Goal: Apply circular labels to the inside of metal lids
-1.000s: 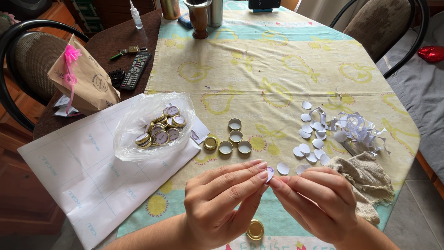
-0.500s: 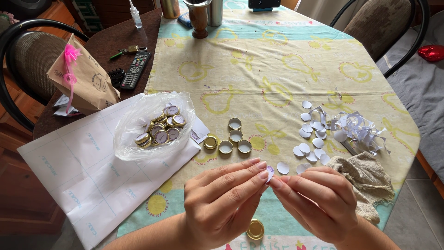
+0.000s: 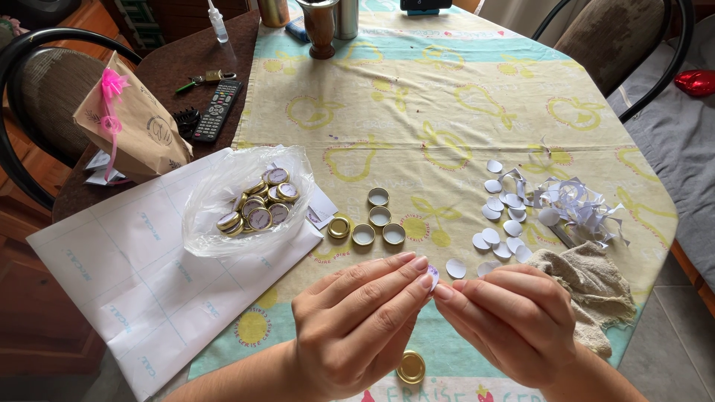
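Observation:
My left hand and my right hand meet at the fingertips over the near table edge. Between them they pinch a small round white sticker with a purple print. A gold jar lid lies on the cloth just below my hands. Several more gold lids lie upturned a little beyond my left hand. Several round white stickers are spread out beyond my right hand.
A clear plastic bag with labelled gold lids rests on large white backing sheets. Cut paper scraps and a beige rag lie at right. A paper gift bag, a remote, cups and chairs stand farther off.
Both hands have stayed together on the sticker, shifting only slightly toward me; the view tipped a touch. Nothing on the table moved.

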